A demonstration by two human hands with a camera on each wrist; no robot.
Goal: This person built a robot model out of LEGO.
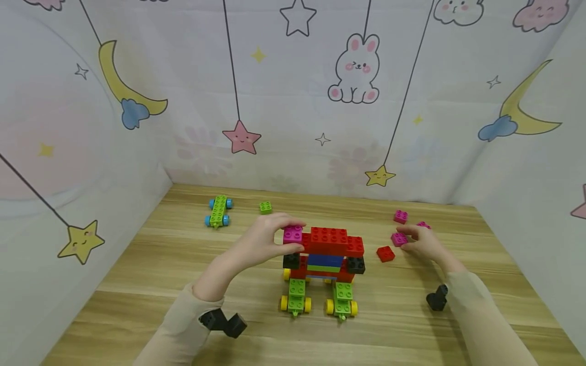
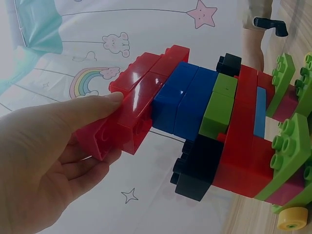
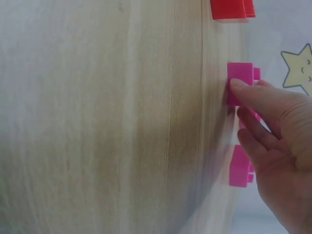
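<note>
In the head view my left hand [image 1: 263, 236] grips a pink toy brick [image 1: 293, 234] at the upper left corner of a built brick figure [image 1: 328, 241]. The left wrist view shows its thumb against a red brick [image 2: 141, 95], with the fingers curled beneath the pink one [image 2: 92, 139]. Blue, green and black bricks make up the figure's middle, above green wheeled bases [image 1: 296, 295] with yellow wheels. Off to the right, my right hand [image 1: 426, 244] pinches a second pink brick [image 3: 240, 83] on the table; some of its fingers hide behind that brick.
A loose red brick [image 1: 385, 253] lies left of my right hand. Two more pink bricks, one farther back [image 1: 401, 216] and one partly hidden [image 1: 423, 224], are near it. At the back left stand a green wheeled base [image 1: 218, 211] with blue wheels and a small green brick [image 1: 265, 207].
</note>
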